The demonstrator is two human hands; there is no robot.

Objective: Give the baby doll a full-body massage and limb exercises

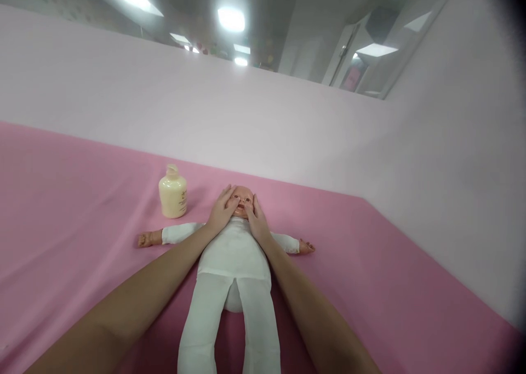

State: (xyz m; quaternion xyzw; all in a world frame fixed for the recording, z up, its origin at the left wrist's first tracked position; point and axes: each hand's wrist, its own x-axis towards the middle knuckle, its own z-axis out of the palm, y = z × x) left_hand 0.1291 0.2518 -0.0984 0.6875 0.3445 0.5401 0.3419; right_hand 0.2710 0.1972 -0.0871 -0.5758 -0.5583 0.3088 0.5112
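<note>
A baby doll (235, 250) with a white cloth body lies on its back, its arms stretched out to both sides and its legs toward me. My left hand (222, 209) rests along the left side of the doll's face, fingers extended, with the thumb by its nose. On the opposite cheek lies my right hand (257, 217), also with fingers straight and the thumb near the mouth. Both palms touch the doll's head without gripping it. Its eyes and forehead show between my hands.
A cream pump bottle (173, 193) stands left of the doll's head. The pink sheet (349, 264) covers the surface under the doll, with folds at the left. White walls (197, 111) rise behind and at the right, below a window (263, 12) with light reflections.
</note>
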